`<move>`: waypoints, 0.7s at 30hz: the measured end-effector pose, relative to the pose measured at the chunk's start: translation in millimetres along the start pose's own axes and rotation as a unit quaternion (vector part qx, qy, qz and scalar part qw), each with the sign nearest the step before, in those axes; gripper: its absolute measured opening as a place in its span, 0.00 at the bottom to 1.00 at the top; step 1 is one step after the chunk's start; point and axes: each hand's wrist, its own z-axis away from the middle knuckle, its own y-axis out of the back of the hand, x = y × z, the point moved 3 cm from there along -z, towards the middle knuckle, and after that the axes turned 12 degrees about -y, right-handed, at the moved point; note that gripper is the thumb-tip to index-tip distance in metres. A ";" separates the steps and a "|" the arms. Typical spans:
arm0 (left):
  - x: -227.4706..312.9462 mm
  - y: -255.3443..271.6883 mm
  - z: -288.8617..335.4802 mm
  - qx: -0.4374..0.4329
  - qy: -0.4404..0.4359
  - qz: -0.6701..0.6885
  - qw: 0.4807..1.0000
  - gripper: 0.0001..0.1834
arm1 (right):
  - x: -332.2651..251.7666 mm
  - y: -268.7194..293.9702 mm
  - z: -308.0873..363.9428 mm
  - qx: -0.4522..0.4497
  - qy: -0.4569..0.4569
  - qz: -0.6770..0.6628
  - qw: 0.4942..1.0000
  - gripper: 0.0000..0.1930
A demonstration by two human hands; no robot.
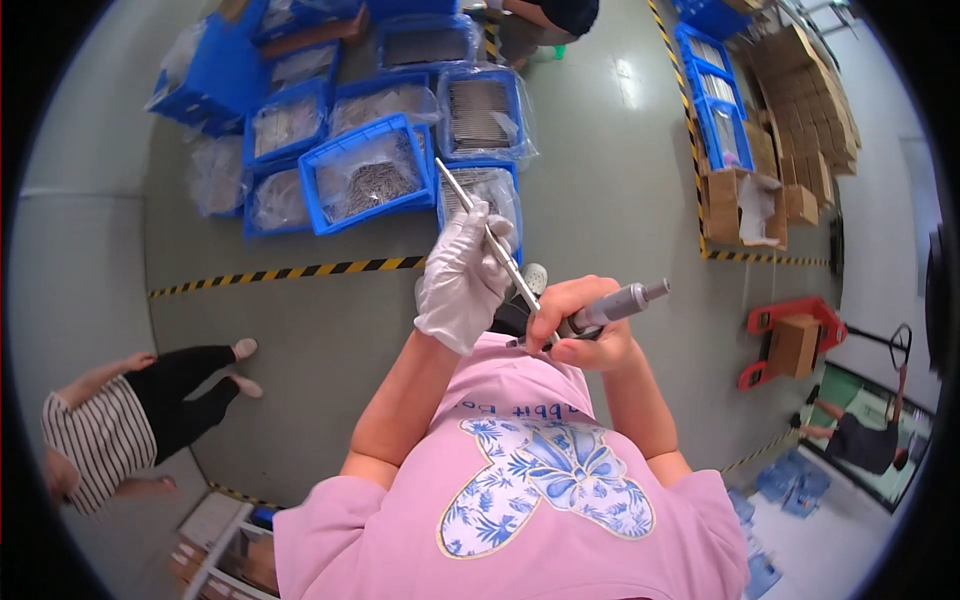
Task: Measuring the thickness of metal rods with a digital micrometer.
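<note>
My left hand (465,270), in a white glove, is closed round a long thin metal rod (513,268). The rod slants from upper left down toward my other hand. My bare right hand (585,330) grips a grey micrometer (610,308), its thimble pointing to the right. The rod's lower end meets the micrometer beside my right fingers; whether it sits between the jaws is hidden. Beyond my left hand, a tilted blue crate (318,200) holds a heap of small metal parts (375,190). Another blue crate (517,225) with rods and plastic film lies just behind the glove.
More blue crates (520,110) with plastic liners are stacked ahead. Striped floor tape (300,272) crosses the floor. Cardboard boxes (720,205) and a red pallet jack (762,318) stand right. One person (100,430) is at left, another (865,440) at right, a third (565,12) ahead.
</note>
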 end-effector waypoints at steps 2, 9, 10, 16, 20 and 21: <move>-10.6 -10.5 4.9 -0.024 0.029 0.032 0.999 0.12 | -8.2 18.2 -0.1 -0.037 -0.006 -0.016 0.999 0.10; -23.2 -32.8 25.6 -0.024 0.032 0.038 0.998 0.13 | -27.6 61.6 12.9 -0.070 -0.132 -0.211 0.966 0.20; -24.5 -35.8 27.4 -0.013 0.020 0.022 0.999 0.14 | -25.7 75.4 8.8 -0.051 -0.045 -0.150 0.986 0.31; -38.2 -49.8 34.7 -0.067 -0.016 -0.018 0.997 0.17 | -44.7 81.6 -5.8 0.053 -0.115 -0.236 0.963 0.38; -41.4 -56.1 34.1 -0.088 -0.043 -0.029 0.995 0.16 | -51.5 76.8 -7.9 0.004 -0.121 -0.253 0.960 0.38; -41.9 -57.5 34.5 -0.081 -0.046 -0.016 0.996 0.16 | -51.4 76.8 -8.7 0.001 -0.128 -0.269 0.955 0.37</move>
